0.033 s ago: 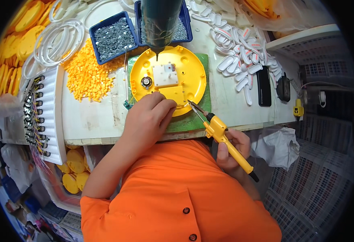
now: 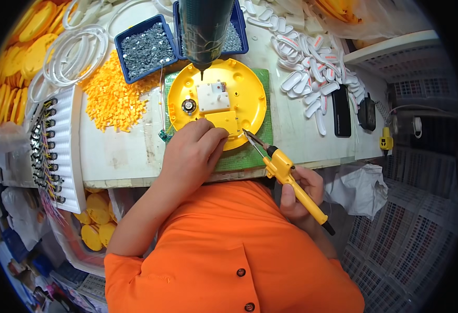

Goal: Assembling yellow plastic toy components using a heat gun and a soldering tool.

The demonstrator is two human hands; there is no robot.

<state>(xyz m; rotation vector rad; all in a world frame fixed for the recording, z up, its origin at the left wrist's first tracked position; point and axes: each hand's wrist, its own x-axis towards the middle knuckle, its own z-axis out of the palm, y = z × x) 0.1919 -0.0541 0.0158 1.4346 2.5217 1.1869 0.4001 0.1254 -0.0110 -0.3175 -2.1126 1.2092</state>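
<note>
A round yellow plastic housing lies on a green mat, holding a white gearbox-like block, a small round speaker-like part and a yellow rectangular cover. My left hand rests over its near-left rim, fingers pinched together beside the cover; whatever they grip is hidden. In my right hand is a yellow soldering iron with a thin metal tube beside its tip. That tip touches or almost touches the housing just right of the cover. A small green circuit board with wires lies left of the housing.
A dark powered screwdriver hangs over the housing's far side. Behind stand blue bins of small metal parts. Yellow pieces and a white rack of wired parts are left; white plastic parts and a black phone are right.
The hanging screwdriver and the housing sit very slightly farther left. Both hands and the soldering iron look the same.
</note>
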